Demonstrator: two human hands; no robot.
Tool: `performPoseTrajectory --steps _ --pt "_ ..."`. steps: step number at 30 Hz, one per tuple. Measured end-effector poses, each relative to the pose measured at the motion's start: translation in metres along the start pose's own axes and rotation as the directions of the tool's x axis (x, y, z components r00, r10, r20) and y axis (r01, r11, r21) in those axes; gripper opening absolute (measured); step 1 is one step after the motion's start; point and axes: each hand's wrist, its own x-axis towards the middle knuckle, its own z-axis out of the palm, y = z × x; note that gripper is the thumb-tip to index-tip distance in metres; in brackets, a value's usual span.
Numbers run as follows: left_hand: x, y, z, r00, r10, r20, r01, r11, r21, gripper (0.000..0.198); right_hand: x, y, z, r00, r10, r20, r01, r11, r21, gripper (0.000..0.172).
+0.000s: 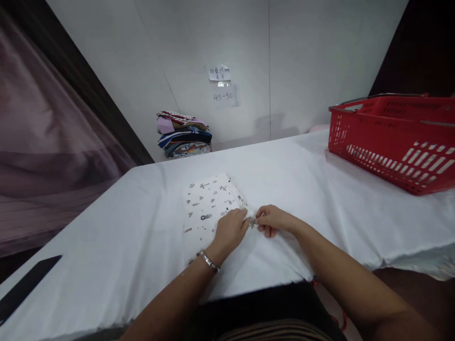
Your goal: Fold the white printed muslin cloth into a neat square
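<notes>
**Your hands meet at the edge of the patterned cloth [208, 201]**

The cloth lies on the white table cover [135, 227] in front of you, slightly left of your body's middle. It is white, with small grey and brown motifs scattered over it. Most of it spreads flat; its right side is layered, and the part between your hands is bunched.

Your left hand [232, 229] lies over the cloth's right side with its fingers curled at the edge. You wear a metallic bracelet [209, 261] on that wrist. Whether those fingers grip the fabric or only press on it, I cannot tell. Your right hand [273, 219] is just beside it, thumb and forefinger pinching the bunched bit of cloth, the other fingers curled under.

To your right, well apart from your hands, a red basket [377, 137] with slotted sides stands on the table. Near the far edge you have a pile of folded fabrics [184, 137] in mixed colours. On the wall [302, 61] above it are two paper notes, the lower note [223, 96] reading "45-50". A flat black object [30, 284] lies at the table's left side, and a pinkish curtain [46, 118] hangs beyond.
</notes>
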Motion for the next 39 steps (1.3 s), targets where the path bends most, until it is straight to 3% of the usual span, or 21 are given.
performPoseTrajectory --steps 8,15,21,33,39 --pt "0.0 -0.002 0.001 0.996 0.085 -0.01 -0.084 0.995 0.051 0.019 0.007 0.005 0.008 0.996 -0.03 -0.08 0.018 0.989 -0.144 0.009" --pt "0.002 -0.004 -0.011 0.992 0.12 -0.026 -0.115 0.985 0.129 0.02 0.007 0.007 0.007 0.993 -0.063 -0.101 0.046 0.985 -0.165 0.007" --pt "-0.003 -0.002 0.002 0.974 0.213 0.074 -0.221 0.966 0.133 0.019 0.003 0.003 0.007 0.991 -0.077 -0.108 0.065 0.992 -0.113 0.008" --pt "-0.012 0.007 0.003 0.986 0.155 0.06 -0.16 0.984 0.085 0.011 0.004 0.005 0.006 0.993 -0.08 -0.084 0.073 0.994 -0.085 0.004" --pt "-0.016 0.007 0.003 0.99 0.137 0.037 -0.139 0.989 0.057 0.018 0.002 0.002 0.006 0.992 -0.086 -0.087 0.082 0.995 -0.049 0.006"
